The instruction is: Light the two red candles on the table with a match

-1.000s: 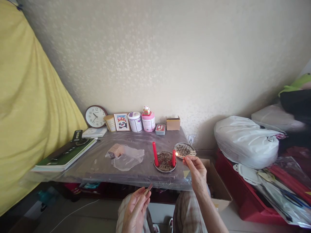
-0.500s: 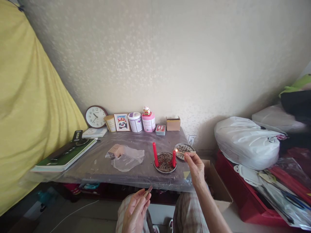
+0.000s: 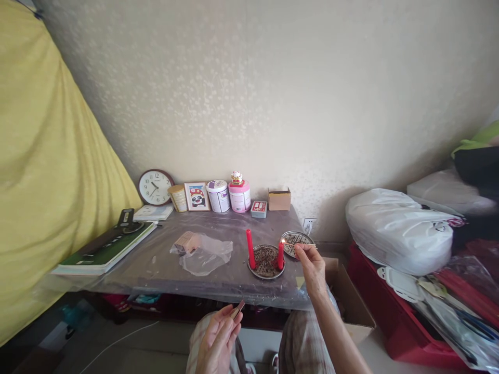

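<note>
Pinched in my right hand [image 3: 314, 270] is a thin matchstick [image 3: 290, 243], its burning tip right at the top of the shorter red candle [image 3: 280, 256]. A taller red candle [image 3: 250, 249] stands, slightly tilted, at the left side of the same round metal plate [image 3: 266, 277], which has a dark patterned surface. Low in front of the table, my left hand [image 3: 220, 332] is closed around a small matchbox [image 3: 237, 309] with a brown side strip. Whether the candle's own wick burns, I cannot tell.
A second round plate [image 3: 290, 236] lies behind my right hand. Crumpled plastic with a small brown block [image 3: 187, 242] rests mid-table. Tins [image 3: 218, 196], a clock [image 3: 156, 187] and a small carton [image 3: 279, 199] line the wall. An open cardboard box [image 3: 356, 298] and red bin [image 3: 405, 332] stand right.
The flame at the match tip stays by the shorter candle's top, my right hand shifting only slightly. My left hand keeps its place with the matchbox.
</note>
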{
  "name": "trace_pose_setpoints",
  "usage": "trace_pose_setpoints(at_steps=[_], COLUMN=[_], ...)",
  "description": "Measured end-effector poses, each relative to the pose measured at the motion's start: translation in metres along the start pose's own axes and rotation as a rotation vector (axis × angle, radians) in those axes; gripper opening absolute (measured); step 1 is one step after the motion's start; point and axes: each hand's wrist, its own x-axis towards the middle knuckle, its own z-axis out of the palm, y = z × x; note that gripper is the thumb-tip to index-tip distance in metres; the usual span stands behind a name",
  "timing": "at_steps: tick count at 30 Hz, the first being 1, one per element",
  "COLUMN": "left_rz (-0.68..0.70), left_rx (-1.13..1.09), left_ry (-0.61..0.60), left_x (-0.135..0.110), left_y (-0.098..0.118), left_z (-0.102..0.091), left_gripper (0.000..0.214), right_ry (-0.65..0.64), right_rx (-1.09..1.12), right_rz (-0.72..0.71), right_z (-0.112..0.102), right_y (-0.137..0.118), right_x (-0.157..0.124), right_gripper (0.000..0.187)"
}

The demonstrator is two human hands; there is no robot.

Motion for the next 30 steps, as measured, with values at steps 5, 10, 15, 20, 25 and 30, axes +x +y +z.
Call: trace_pose_setpoints(at_steps=[5,10,15,20,25,30], left_rz=[0.029,0.074,0.048,0.074,0.068,0.055], left_rx=[0.019,0.045,0.047,0.043,0.047,0.040], left_ry=[0.043,0.097,0.085,0.128,0.123,0.112], left_x=[0.000,-0.001,-0.001,0.000,0.001,0.002], left_y=[-0.004,-0.007,-0.006,-0.009,-0.011,-0.011], left_z=[0.001,0.002,0.001,0.003,0.000,-0.003], left_gripper=[0.032,0.032,0.030,0.029,0.031,0.030], right_ry=[0.002,0.003,0.003,-0.006,-0.028,-0.026], right_rx=[0.013,0.008,-0.002,-0.015,-0.018,-0.012], right_rz=[0.006,0.014,0.010,0.009,0.001,0.005], right_z=[0.002,0.004,0.004,0.004,0.004,0.005], right_y=[0.003,0.004,0.005,0.005,0.003,0.002], right_x=[0.002,0.002,0.001,0.000,-0.002,-0.003], right_gripper=[0.040,0.041,0.042,0.043,0.044,0.041])
